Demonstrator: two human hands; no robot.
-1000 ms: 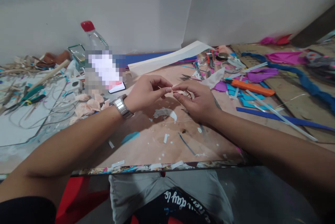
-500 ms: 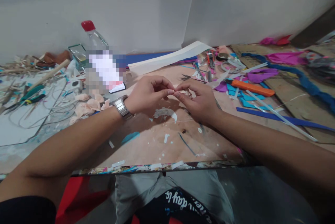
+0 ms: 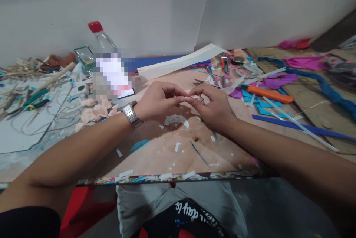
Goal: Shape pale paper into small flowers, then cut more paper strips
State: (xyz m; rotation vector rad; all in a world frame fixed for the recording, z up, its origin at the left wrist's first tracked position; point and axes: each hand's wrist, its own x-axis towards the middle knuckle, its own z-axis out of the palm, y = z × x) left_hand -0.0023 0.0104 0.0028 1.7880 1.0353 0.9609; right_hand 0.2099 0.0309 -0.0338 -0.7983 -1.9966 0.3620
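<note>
Above the middle of the worktable [image 3: 167, 162], my left hand [image 3: 157, 100] and my right hand [image 3: 215, 106] meet at the fingertips. Both are closed in a pinch, thumb against forefinger. A small pale peach piece [image 3: 198, 98], which looks like crepe paper, shows between the fingers of my right hand. The tips of my left hand pinch at its end, and most of it is hidden by the fingers. Similar peach paper pieces [image 3: 96, 112] lie in a loose heap left of my left wrist, which wears a metal watch [image 3: 131, 114].
Behind my hands are a lit phone [image 3: 114, 74], a red-capped bottle [image 3: 96, 27] and a cream paper strip [image 3: 178, 61]. To the right lie an orange cutter [image 3: 269, 94], scissors [image 3: 198, 82] and coloured scraps. Green-handled pliers [image 3: 36, 98] and wire lie left.
My fingertips have shifted slightly against each other while still pinched together. The whole view has moved a little; the things on the table stay where they were.
</note>
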